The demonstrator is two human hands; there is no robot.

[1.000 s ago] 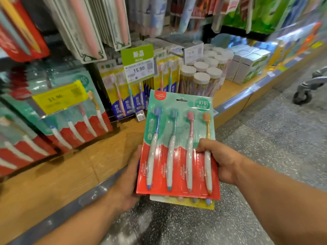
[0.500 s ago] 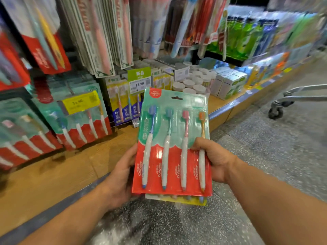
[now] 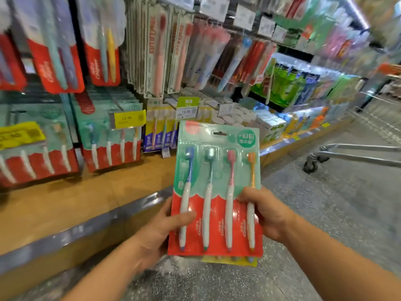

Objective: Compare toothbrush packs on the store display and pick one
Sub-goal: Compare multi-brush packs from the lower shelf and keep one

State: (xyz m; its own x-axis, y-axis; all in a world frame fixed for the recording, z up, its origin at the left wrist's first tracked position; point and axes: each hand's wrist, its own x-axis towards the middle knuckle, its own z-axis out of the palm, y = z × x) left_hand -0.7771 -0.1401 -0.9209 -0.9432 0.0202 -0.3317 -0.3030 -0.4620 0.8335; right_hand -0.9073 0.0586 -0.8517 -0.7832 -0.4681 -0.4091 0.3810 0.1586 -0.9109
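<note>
had both hands (image 3: 160, 227) (image 3: 265, 213), fingers clamped on the 4-pack (image 3: 217, 192) | yellow pack (image 3: 230, 260) tucked behind | loose grip, it could've slid out tbh

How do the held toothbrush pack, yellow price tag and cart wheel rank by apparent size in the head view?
1. toothbrush pack, though nearest the camera
2. yellow price tag
3. cart wheel

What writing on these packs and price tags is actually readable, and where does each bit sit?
"Colgate": red base of the held green-and-red four-toothbrush pack.
"+10": that pack's round green badge.
"15.90": white price tag under the green sign.
"Colgate": hanging red pack, top left.
Yellow price tags: blurred.
Chinese text: unreadable.
</note>
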